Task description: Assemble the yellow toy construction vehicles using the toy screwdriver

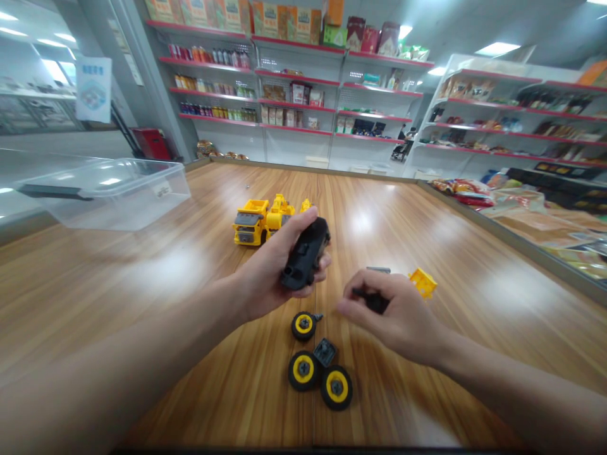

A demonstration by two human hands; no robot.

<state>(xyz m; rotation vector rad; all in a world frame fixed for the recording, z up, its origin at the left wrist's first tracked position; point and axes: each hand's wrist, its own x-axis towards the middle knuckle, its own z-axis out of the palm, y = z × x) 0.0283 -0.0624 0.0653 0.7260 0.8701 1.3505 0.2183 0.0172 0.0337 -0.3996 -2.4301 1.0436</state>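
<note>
My left hand [279, 265] is wrapped round a black toy vehicle chassis [306, 254], tilted above the table. To its right, my right hand [393, 309] is closed on a small dark piece [372, 299], mostly hidden by the fingers, so its kind is unclear. Below the hands lie three loose black toy wheels with yellow hubs: one wheel [303, 325] beside a small grey part [318, 316], another wheel [303, 370], and a third wheel [336, 387]. A dark grey square block [325, 352] rests among them. Just beyond my right hand are a yellow toy part [423, 284] and a grey strip [378, 270].
Yellow toy trucks [251, 221] stand on the wooden table [190, 316] behind my left hand. A clear plastic bin [128, 196] sits at the left edge. Stocked shelves [298, 79] rise behind the table, and packaged goods [535, 215] lie along the right side.
</note>
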